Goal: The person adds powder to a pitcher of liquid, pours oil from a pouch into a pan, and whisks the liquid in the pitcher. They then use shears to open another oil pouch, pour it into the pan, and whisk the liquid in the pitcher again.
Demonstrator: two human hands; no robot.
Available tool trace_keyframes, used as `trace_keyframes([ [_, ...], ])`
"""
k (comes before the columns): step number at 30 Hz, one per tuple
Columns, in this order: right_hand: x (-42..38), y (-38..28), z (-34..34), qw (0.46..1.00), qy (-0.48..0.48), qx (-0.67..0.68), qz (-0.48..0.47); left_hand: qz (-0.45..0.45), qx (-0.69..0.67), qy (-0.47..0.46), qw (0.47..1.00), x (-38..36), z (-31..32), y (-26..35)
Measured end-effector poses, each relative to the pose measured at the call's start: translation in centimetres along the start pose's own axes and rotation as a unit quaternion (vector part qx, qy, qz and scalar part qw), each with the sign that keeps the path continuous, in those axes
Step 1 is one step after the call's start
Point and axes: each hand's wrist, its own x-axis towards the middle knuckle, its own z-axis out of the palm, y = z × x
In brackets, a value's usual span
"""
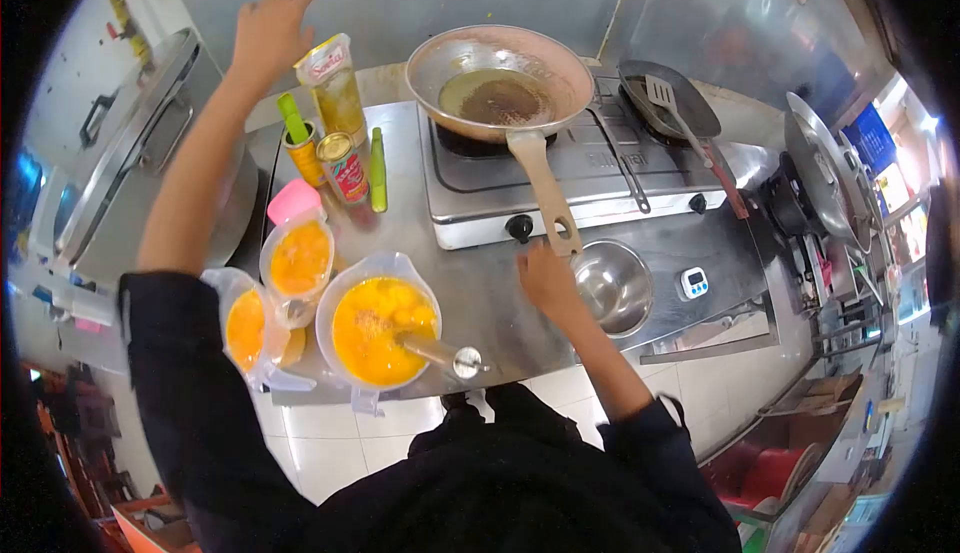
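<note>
My left hand (272, 35) is raised at the back left, fingers stretched out and holding nothing. Just beside it stands a clear oil pouch (340, 93) with a yellow and white top. My right hand (550, 281) is loosely closed just below the handle end of a frying pan (543, 188), near a black stove knob (519, 228); nothing shows in its fingers. The pan sits on the left burner with oil and dark residue inside. A large pitcher of beaten egg (380, 318) stands at front left, a whisk-like metal tool (440, 351) leaning in it.
Two smaller egg-filled jugs (300, 258) (245, 328) stand at left. A red can (346, 168), a yellow can (303, 158) and a green strip (378, 171) are behind. A steel bowl (612, 288), a timer (693, 283), and a dark pan (690, 103) with a spatula (680, 118) lie right.
</note>
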Motion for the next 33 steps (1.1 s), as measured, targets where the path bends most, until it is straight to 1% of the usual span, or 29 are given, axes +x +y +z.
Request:
trace_keyframes([
  [1, 1.3, 0.2, 1.0, 0.995, 0.046, -0.089, -0.006, 0.022, 0.002, 0.029, 0.999, -0.8, -2.7, -0.5],
  [2, 2.4, 1.3, 2.1, 0.995, 0.046, -0.091, -0.015, 0.042, 0.005, 0.058, 0.997, -1.9, -5.6, -0.9],
  [4, 3.9, 3.0, 3.7, 0.968, -0.001, -0.215, -0.131, 0.104, -0.032, 0.134, 0.985, -5.1, -12.1, -1.9],
  [5, 4.0, 2.3, 3.4, 0.966, -0.002, -0.216, -0.142, 0.094, -0.024, 0.123, 0.988, -7.3, -15.3, -1.8],
  [7, 4.0, 0.5, 2.6, 0.981, -0.032, -0.183, -0.059, 0.089, -0.022, 0.102, 0.991, -12.4, -20.5, -1.7],
  [8, 4.9, 0.2, 3.5, 0.987, -0.025, -0.156, 0.033, 0.096, -0.027, 0.093, 0.991, -15.2, -22.5, -1.5],
  [9, 5.4, 0.5, 4.1, 0.987, -0.035, -0.157, 0.023, 0.075, -0.038, 0.055, 0.995, -18.1, -24.6, -0.7],
  [10, 5.7, 0.2, 3.6, 0.984, -0.065, -0.168, -0.001, 0.057, -0.05, 0.018, 0.997, -21.1, -26.4, 0.4],
  [11, 5.8, 0.0, 3.3, 0.979, -0.093, -0.181, -0.025, 0.021, -0.085, 0.002, 0.996, -24.4, -27.5, 1.4],
  [12, 5.9, 0.2, 3.8, 0.978, -0.098, -0.184, -0.03, -0.018, -0.12, -0.012, 0.993, -28.0, -28.2, 2.6],
  [13, 5.9, 0.7, 4.6, 0.967, -0.072, -0.231, -0.08, 0.006, -0.094, -0.043, 0.995, -31.7, -28.6, 3.5],
  [14, 5.9, 1.4, 5.5, 0.951, -0.044, -0.276, -0.13, -0.02, -0.143, 0.003, 0.989, -34.2, -28.4, 5.0],
  [15, 6.3, 2.5, 6.8, 0.949, -0.045, -0.281, -0.134, 0.011, -0.2, 0.104, 0.974, -36.3, -26.5, 5.6],
  [16, 6.6, 4.1, 8.5, 0.918, 0.0, -0.36, -0.167, -0.062, -0.211, 0.137, 0.966, -38.6, -25.1, 7.5],
  [17, 6.6, 5.0, 9.2, 0.877, 0.045, -0.435, -0.201, -0.119, -0.227, 0.123, 0.959, -39.8, -24.2, 8.9],
  [18, 5.9, 3.9, 8.4, 0.755, 0.095, -0.622, -0.188, -0.202, -0.226, 0.133, 0.944, -40.7, -22.9, 10.7],
  [19, 5.5, 3.5, 7.4, 0.751, 0.094, -0.623, -0.196, -0.269, -0.242, 0.137, 0.922, -41.3, -21.9, 12.3],
  [21, 5.3, 2.9, 6.2, 0.665, 0.143, -0.688, -0.252, -0.355, -0.275, 0.141, 0.882, -43.0, -21.4, 14.8],
  [22, 5.5, 3.2, 6.4, 0.675, 0.116, -0.681, -0.261, -0.364, -0.27, 0.142, 0.88, -43.5, -21.1, 15.9],
  [23, 5.7, 3.5, 6.5, 0.67, 0.119, -0.681, -0.271, -0.434, -0.303, 0.15, 0.835, -43.9, -20.8, 17.0],
  [24, 5.7, 3.9, 6.6, 0.694, 0.118, -0.651, -0.284, -0.502, -0.332, 0.156, 0.783, -44.2, -20.9, 18.1],
  [25, 6.0, 4.1, 6.6, 0.718, 0.12, -0.619, -0.295, -0.512, -0.325, 0.157, 0.779, -44.3, -20.9, 19.0],
  [26, 6.7, 4.3, 6.5, 0.715, 0.123, -0.617, -0.305, -0.554, -0.349, 0.141, 0.743, -44.2, -20.7, 19.7],
  [27, 7.0, 4.8, 6.3, 0.794, 0.102, -0.499, -0.332, -0.592, -0.374, 0.119, 0.704, -44.4, -20.5, 20.3],
  [28, 6.8, 4.6, 5.9, 0.857, 0.075, -0.372, -0.348, -0.621, -0.423, 0.126, 0.648, -44.7, -20.1, 21.1],
  [29, 6.7, 4.4, 5.4, 0.857, 0.074, -0.369, -0.353, -0.625, -0.418, 0.126, 0.647, -44.6, -19.9, 21.5],
  [31, 6.5, 3.9, 3.6, 0.902, 0.027, -0.28, -0.329, -0.634, -0.485, 0.059, 0.599, -44.1, -19.6, 22.0],
  [32, 6.4, 3.6, 2.9, 0.914, -0.023, -0.273, -0.298, -0.627, -0.503, 0.042, 0.594, -43.8, -19.3, 22.3],
  [33, 6.1, 3.2, 2.3, 0.915, -0.022, -0.27, -0.3, -0.627, -0.519, 0.016, 0.581, -43.7, -19.1, 22.5],
])
